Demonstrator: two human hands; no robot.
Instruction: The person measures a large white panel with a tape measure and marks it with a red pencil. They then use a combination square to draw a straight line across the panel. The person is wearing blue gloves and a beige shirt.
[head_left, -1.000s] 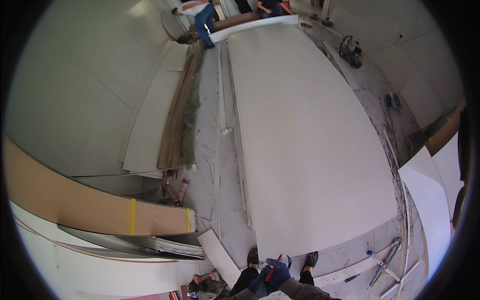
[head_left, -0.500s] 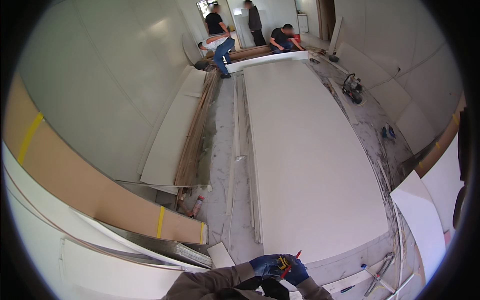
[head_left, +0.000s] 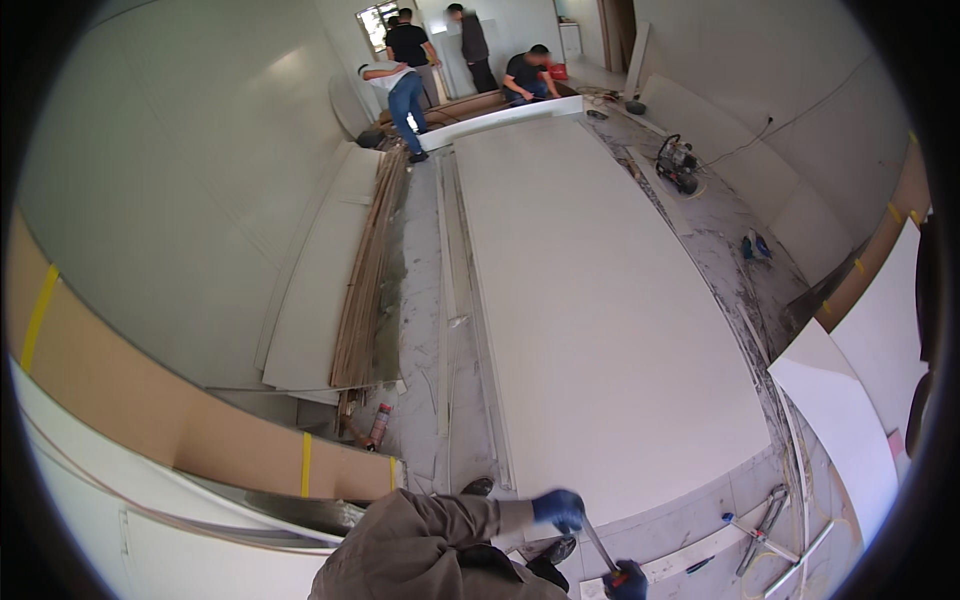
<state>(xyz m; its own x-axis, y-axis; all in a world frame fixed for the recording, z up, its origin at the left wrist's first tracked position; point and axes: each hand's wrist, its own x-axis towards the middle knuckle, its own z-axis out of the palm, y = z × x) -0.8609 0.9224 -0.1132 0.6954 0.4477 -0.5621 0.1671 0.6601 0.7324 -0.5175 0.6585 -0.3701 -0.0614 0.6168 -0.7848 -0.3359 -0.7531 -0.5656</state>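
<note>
My left hand (head_left: 560,509), in a blue glove, is closed at the near edge of a large white panel (head_left: 610,320) lying on the floor. From it the extended blade of a tape measure (head_left: 600,548) slants down to my right hand (head_left: 627,582). That hand, also gloved, is closed round the other end, close to the lower edge of the view. A small red piece shows at its fingers, and most of the tape's case is hidden. My shoes (head_left: 556,552) stand below the panel's near edge.
Long wooden strips (head_left: 365,270) lie left of the panel, with a spray can (head_left: 379,424) at their near end. Metal bars (head_left: 800,555) and a compressor-like machine (head_left: 677,165) are on the right. Several people work at the far end, one crouching (head_left: 530,75).
My hands were close together with a yellow tape measure and a red pencil. They have moved apart, with the blade drawn out between them; my right hand has gone lower. The view has shifted.
</note>
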